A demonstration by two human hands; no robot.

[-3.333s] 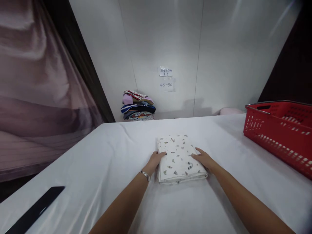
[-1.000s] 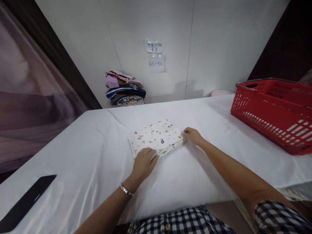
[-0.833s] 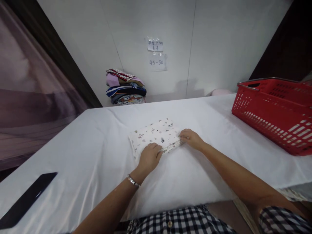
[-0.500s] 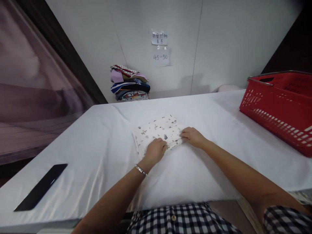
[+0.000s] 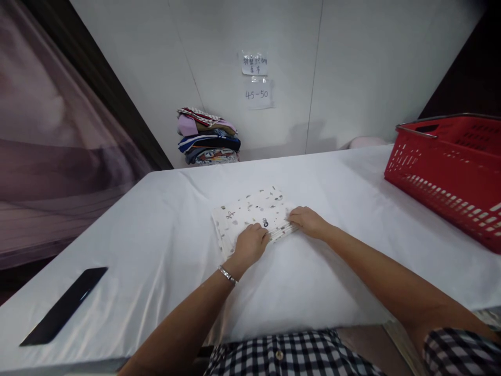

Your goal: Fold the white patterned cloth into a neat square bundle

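Far left, near the front edge of the white-covered desk [image 5: 156, 219]: a flat black slab [image 5: 64, 306], lying well apart from everything else. Behind the desk, against the pale wall: a stack of folded clothes [image 5: 209, 136], striped and plain layers mixed; above and to its right, two paper notes [image 5: 256, 78] taped one over the other, the lower marked "45-50". At the centre of the desk: a folded white cloth with small dark prints [image 5: 250, 211], laid flat and turned at a slant, its layered edge facing the wearer. Left hand [image 5: 250, 243], with a metal bracelet [image 5: 227, 274] at the wrist: rested palm-down on the near left part of the cloth, fingers curled over the layered edge; grip half closed, pressed on the cloth rather than wrapped round it. Right hand [image 5: 309, 221]: set at the near right corner of the same cloth, fingertips pinched on the edge layers, grip nearly shut on the cloth. Both forearms stretched forward over the desk, a checked shirt [image 5: 289, 355] visible at the bottom. Far right: a red plastic basket [image 5: 446, 172] with slotted walls and a metal handle, stood on the desk well apart from the cloth.
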